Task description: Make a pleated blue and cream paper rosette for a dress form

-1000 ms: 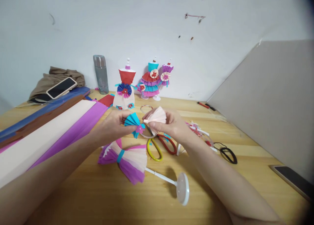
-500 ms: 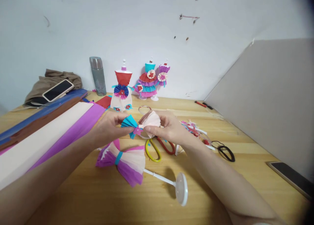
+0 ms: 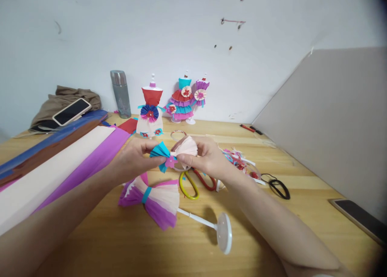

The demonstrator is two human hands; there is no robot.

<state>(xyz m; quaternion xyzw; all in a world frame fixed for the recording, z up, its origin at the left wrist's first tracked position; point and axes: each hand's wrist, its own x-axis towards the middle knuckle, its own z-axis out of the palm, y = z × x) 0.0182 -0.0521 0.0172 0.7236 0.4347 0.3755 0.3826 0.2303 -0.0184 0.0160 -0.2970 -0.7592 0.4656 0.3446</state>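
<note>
A paper bow (image 3: pixel 160 150) is held up between my two hands, its left half blue and its right half cream, with a pink flower (image 3: pixel 171 161) near the middle. My left hand (image 3: pixel 136 158) pinches the blue side between thumb and fingers. On the cream side, the fingers and thumb of my right hand (image 3: pixel 208 156) are closed. Just below lies a small dress form on its side, wearing a purple and cream crepe paper dress (image 3: pixel 160 200) with a blue waistband; its white stand (image 3: pixel 223 233) points right. Scissors (image 3: pixel 189 185) with yellow and red handles lie under my right hand.
Dressed mini forms (image 3: pixel 150 111) stand at the back by the wall, near a flask (image 3: pixel 120 94). Crepe paper strips (image 3: pixel 75 160) and a phone (image 3: pixel 71 111) lie left. Paper scraps (image 3: pixel 238 160), a black hair tie (image 3: pixel 279 189) and another phone (image 3: pixel 361 218) are at right.
Both hands keep hold of the bow in nearly the same place. The pink flower has shifted very slightly and shows a little more of its face.
</note>
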